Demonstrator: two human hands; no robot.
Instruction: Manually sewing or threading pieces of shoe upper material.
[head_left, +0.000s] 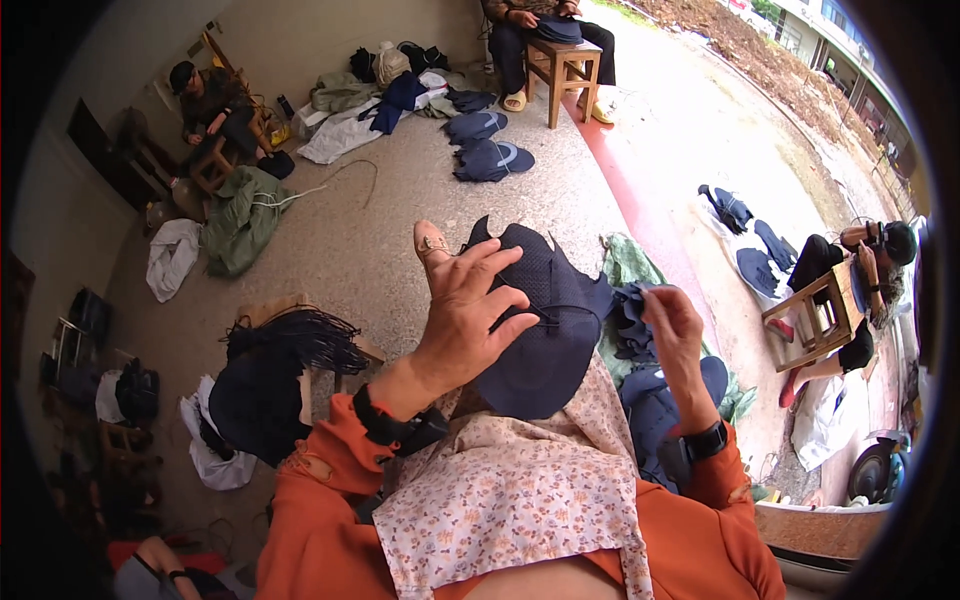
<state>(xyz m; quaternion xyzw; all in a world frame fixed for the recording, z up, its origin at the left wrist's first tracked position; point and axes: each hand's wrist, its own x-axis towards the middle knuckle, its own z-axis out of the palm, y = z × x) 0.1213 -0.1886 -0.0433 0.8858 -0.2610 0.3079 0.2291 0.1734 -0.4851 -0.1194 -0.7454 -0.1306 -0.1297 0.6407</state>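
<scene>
A dark navy mesh cap [550, 270] lies on my lap, its rounded brim [535, 385] toward me and ragged fabric points at its far edge. A thin dark cord crosses it. My left hand [465, 310] rests on the cap's left side with fingers spread. To the right of the cap, my right hand [675, 325] is raised with thumb and fingertips pinched together. Whatever is in that pinch is too small to make out. Just beside those fingertips are dark jagged fabric pieces [632, 330]. More navy caps [670, 390] lie below my right wrist.
A bundle of black cords [300, 340] and dark fabric [255, 400] sits on a wooden stool at left. Stacked caps [490, 160] lie on the floor ahead. A green sack [240, 220] stands far left. Other people sit around, near wooden stools [560, 75].
</scene>
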